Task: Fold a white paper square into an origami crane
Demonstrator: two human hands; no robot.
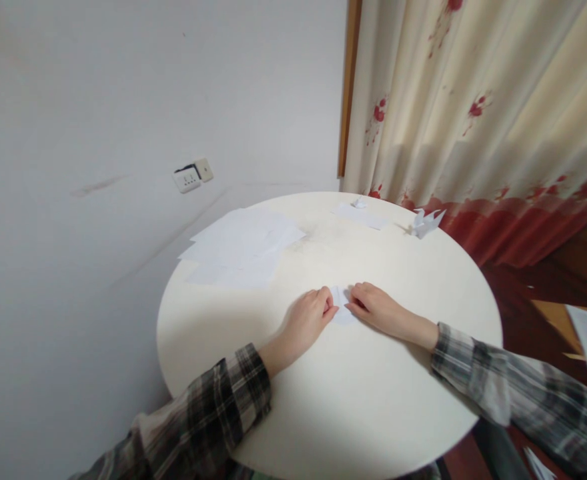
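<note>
A small folded piece of white paper (pixel 342 312) lies on the round white table (pixel 353 400), between my two hands. My left hand (pixel 313 312) pinches its left side, thumb and fingers pressed together. From the other side, my right hand (pixel 372 307) grips the paper's right edge with its fingers curled. Parts of the paper are hidden under my fingertips, so the exact folds cannot be made out.
Several loose white sheets (pixel 238 247) overlap at the table's back left. A folded paper crane (pixel 426 223) stands at the back right. Near the far edge, a smaller folded paper piece (pixel 358 203) sits by a flat sheet (pixel 366 217). Wall and curtain (pixel 438 133) border the table.
</note>
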